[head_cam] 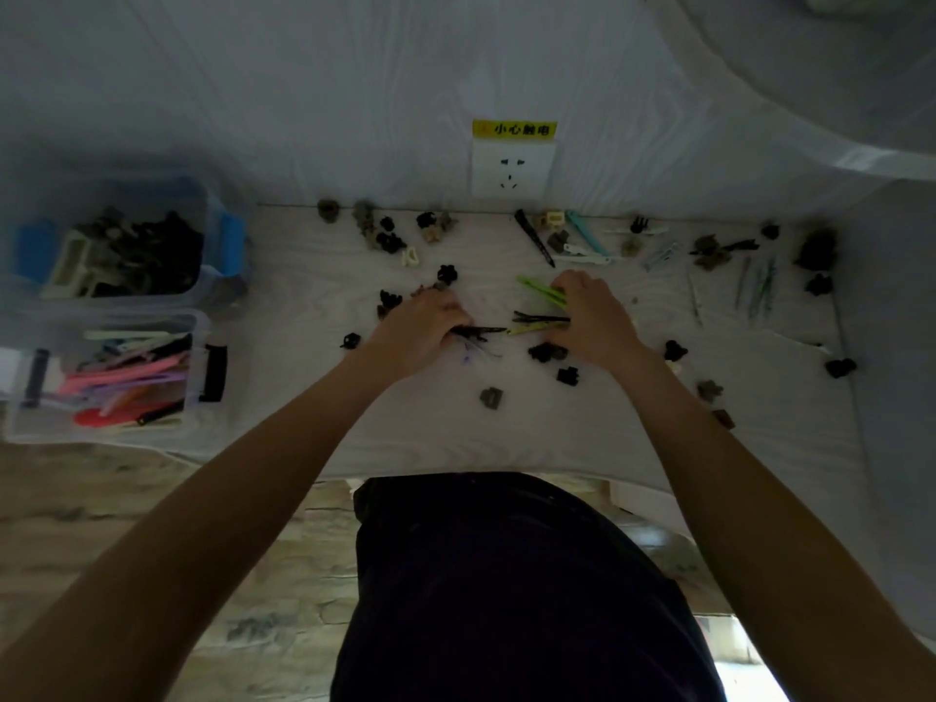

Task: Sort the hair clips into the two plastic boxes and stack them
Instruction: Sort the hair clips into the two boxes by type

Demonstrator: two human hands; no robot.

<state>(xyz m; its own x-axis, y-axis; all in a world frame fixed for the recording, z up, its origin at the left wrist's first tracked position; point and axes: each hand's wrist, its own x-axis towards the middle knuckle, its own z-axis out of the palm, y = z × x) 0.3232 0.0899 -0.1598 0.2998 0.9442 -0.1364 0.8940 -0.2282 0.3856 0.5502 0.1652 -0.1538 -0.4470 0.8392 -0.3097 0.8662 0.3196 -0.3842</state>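
Several hair clips lie scattered over the white table (456, 428). My left hand (423, 329) is closed on a bunch of thin dark long clips (478, 330) at the table's middle. My right hand (592, 321) grips several long clips, green ones (539, 290) and dark ones (537, 319), pointing left. Two clear plastic boxes stand at the left: the far box with blue latches (225, 235) holds dark claw clips, the near box with black latches (200, 326) holds long pink, red and pale clips.
Small dark claw clips (549, 353) lie around both hands and along the back edge. More long clips (582, 240) lie at the back right. A wall socket (511, 169) with a yellow label sits behind the table. The table's front edge is near my body.
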